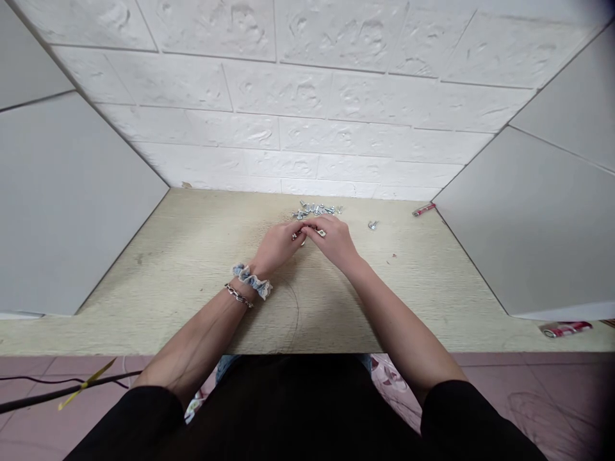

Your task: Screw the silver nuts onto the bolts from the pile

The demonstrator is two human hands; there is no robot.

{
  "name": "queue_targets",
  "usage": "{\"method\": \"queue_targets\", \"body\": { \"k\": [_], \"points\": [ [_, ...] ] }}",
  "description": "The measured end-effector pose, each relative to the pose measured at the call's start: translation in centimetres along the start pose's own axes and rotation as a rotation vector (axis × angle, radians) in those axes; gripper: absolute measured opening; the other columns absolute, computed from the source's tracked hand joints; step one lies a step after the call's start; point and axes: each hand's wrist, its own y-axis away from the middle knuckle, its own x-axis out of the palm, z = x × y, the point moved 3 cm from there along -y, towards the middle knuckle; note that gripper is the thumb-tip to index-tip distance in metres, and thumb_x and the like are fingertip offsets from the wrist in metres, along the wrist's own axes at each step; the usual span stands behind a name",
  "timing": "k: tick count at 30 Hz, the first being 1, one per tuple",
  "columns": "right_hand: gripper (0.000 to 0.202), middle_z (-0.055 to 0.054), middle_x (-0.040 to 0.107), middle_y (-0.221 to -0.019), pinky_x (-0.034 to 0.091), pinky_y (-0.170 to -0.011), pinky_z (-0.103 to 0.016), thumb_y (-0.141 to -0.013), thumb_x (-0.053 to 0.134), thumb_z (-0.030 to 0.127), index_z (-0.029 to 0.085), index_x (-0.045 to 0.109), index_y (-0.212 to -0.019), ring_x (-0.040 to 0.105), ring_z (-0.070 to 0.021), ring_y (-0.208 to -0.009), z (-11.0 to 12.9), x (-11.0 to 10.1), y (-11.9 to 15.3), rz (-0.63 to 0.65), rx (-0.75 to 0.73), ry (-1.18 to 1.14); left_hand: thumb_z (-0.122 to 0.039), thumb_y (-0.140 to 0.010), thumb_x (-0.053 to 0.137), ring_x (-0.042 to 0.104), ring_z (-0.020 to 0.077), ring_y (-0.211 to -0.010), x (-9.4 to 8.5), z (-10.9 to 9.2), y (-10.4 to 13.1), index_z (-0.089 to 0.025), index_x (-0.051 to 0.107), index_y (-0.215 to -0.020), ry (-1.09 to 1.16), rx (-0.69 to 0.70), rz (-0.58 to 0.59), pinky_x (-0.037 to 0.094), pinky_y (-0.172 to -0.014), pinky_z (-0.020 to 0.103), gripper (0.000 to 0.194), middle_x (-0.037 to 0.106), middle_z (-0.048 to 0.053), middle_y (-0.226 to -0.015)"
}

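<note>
My left hand and my right hand meet over the middle of the board, fingertips pinched together. Small shiny metal hardware shows at the left fingertips, partly covered by the fingers; its exact kind is too small to make out. A light metallic bit also shows under the right fingers. Just beyond the hands lies a loose pile of silvery screws or bolts. Apart from it, to the right, rests a small curved metal piece.
The pale wooden board ends at a white brick-patterned wall, with grey panels on both sides. A red cylinder lies by the right panel; another red cylinder is near the front right edge. A dark cable hangs lower left.
</note>
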Motion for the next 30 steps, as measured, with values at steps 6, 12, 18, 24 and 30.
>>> {"method": "queue_targets", "body": {
  "k": [6, 12, 18, 24, 30],
  "points": [
    [0.012, -0.002, 0.070, -0.089, 0.049, -0.081, -0.034, -0.083, 0.058, 0.021, 0.024, 0.068, -0.089, 0.061, -0.0187, -0.090, 0.1, -0.1, -0.1, -0.078, -0.019, -0.080, -0.028, -0.087, 0.050, 0.060, 0.0136, -0.067, -0.3, 0.3, -0.1, -0.020, 0.066, -0.105, -0.065, -0.017, -0.062, 0.041, -0.064, 0.024, 0.025, 0.069, 0.001, -0.078],
    [0.009, -0.002, 0.070, -0.087, 0.051, -0.083, -0.035, -0.080, 0.061, 0.018, 0.022, 0.068, -0.082, 0.064, -0.0180, -0.087, 0.2, -0.2, -0.2, -0.079, -0.023, -0.118, -0.027, -0.088, 0.051, 0.059, 0.0127, -0.065, -0.3, 0.4, -0.1, -0.018, 0.066, -0.100, -0.101, 0.050, -0.076, 0.040, -0.061, 0.023, 0.022, 0.068, 0.001, -0.075],
    [0.015, -0.001, 0.071, -0.095, 0.051, -0.090, -0.036, -0.084, 0.056, 0.018, 0.024, 0.069, -0.087, 0.064, -0.0178, -0.093, 0.5, -0.4, -0.1, -0.050, -0.088, -0.128, -0.025, -0.087, 0.053, 0.057, 0.0116, -0.063, -0.6, 0.6, -0.1, -0.017, 0.068, -0.095, -0.127, 0.128, -0.122, 0.039, -0.060, 0.021, 0.018, 0.067, 0.001, -0.074],
    [0.023, -0.001, 0.070, -0.101, 0.051, -0.086, -0.034, -0.085, 0.053, 0.014, 0.024, 0.064, -0.102, 0.063, -0.0178, -0.097, 1.1, -0.6, -0.1, 0.010, -0.060, -0.089, -0.023, -0.087, 0.055, 0.056, 0.0100, -0.060, -0.8, 0.6, -0.2, -0.018, 0.069, -0.097, -0.109, 0.210, -0.161, 0.038, -0.057, 0.020, 0.018, 0.065, -0.001, -0.069],
    [0.023, 0.001, 0.070, -0.098, 0.050, -0.086, -0.034, -0.085, 0.051, 0.011, 0.026, 0.064, -0.097, 0.063, -0.0172, -0.095, 1.2, -0.7, 0.0, 0.033, -0.076, -0.060, -0.023, -0.086, 0.056, 0.056, 0.0095, -0.059, -0.9, 0.5, 0.0, -0.018, 0.070, -0.093, -0.094, 0.212, -0.174, 0.038, -0.056, 0.020, 0.016, 0.065, -0.001, -0.066]
  ]
}}
